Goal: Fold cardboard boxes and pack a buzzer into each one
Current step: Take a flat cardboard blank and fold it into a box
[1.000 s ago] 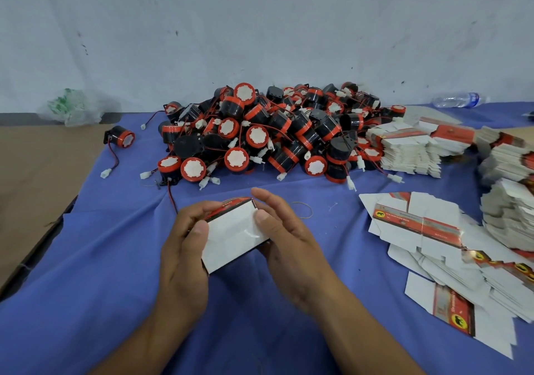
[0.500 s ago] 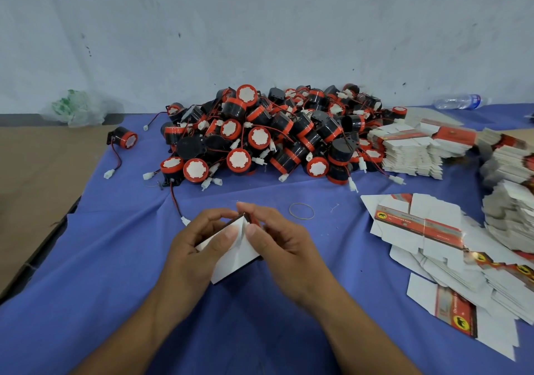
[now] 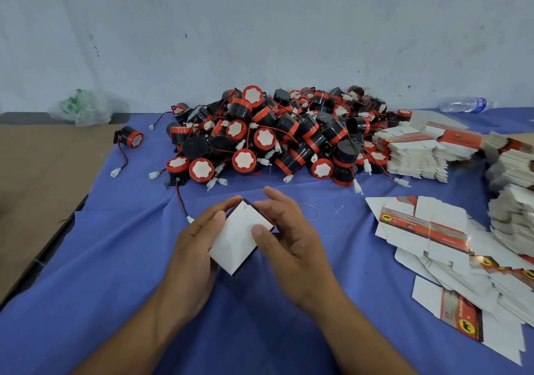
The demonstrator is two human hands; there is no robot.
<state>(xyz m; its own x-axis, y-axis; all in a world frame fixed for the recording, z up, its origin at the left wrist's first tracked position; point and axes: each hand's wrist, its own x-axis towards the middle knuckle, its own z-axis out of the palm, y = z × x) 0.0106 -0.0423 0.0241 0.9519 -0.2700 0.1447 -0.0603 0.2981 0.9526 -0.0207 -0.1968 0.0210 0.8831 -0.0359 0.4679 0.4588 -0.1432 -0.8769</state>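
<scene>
A small white cardboard box (image 3: 237,237) sits between both hands just above the blue cloth (image 3: 115,259), tilted so one corner points away from me. My left hand (image 3: 193,247) grips its left side with thumb on the white face. My right hand (image 3: 291,241) holds the right side, thumb pressing the face, fingers behind the far edge. Beyond the hands lies a big pile of black and red buzzers (image 3: 274,137) with red wires and white plugs.
Flat printed box blanks (image 3: 427,230) lie spread at the right, with bundled stacks (image 3: 416,155) behind them. A lone buzzer (image 3: 131,137) sits at the cloth's left edge, a rubber band (image 3: 310,211) near my right hand. Brown cardboard (image 3: 37,172) covers the left; a bottle (image 3: 462,104) lies by the wall.
The box has been turned in my hands from a flat slanted face to a corner-up pose, and both thumbs have shifted onto its white face.
</scene>
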